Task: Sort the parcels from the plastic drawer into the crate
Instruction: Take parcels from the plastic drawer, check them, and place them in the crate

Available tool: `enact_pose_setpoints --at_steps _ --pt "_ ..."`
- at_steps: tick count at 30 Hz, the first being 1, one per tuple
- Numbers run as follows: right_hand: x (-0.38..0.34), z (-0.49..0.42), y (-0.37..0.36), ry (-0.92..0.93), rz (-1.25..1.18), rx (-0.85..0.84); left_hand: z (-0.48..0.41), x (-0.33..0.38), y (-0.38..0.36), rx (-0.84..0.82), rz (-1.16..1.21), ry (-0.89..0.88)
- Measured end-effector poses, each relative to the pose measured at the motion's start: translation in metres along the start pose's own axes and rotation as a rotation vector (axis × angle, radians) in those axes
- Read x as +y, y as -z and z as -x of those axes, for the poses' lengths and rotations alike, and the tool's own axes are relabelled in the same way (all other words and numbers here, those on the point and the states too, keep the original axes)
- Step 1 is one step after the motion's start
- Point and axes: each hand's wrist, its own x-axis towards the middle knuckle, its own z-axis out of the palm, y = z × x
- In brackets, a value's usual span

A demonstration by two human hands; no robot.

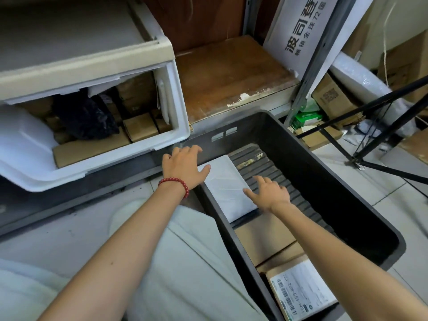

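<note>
A dark grey crate (335, 181) stands on the floor at the right. Inside it a white padded parcel (228, 184) lies flat against the left wall, with brown cardboard boxes (261, 242) and a labelled box (301, 295) nearer to me. My left hand (183, 165), wearing a red bead bracelet, hovers open over the crate's far left corner, thumb at the parcel's edge. My right hand (271, 193) is open with spread fingers just above the parcel's right side. The white plastic drawer (178, 117) stands open at the left, holding brown boxes (140, 127) and a black bag (85, 117).
A worn wooden shelf (231, 75) lies behind the crate. A metal rack post (322, 49), a white sign, boxes and bubble wrap stand at the right. Black tripod legs (370, 126) cross the tiled floor at the right. My legs in light trousers are at the bottom.
</note>
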Motion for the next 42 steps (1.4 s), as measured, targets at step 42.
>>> enact_pose_setpoints --at_steps 42 --pt "-0.357 -0.080 -0.006 0.578 -0.162 0.257 -0.008 -0.287 0.059 0.100 0.069 0.440"
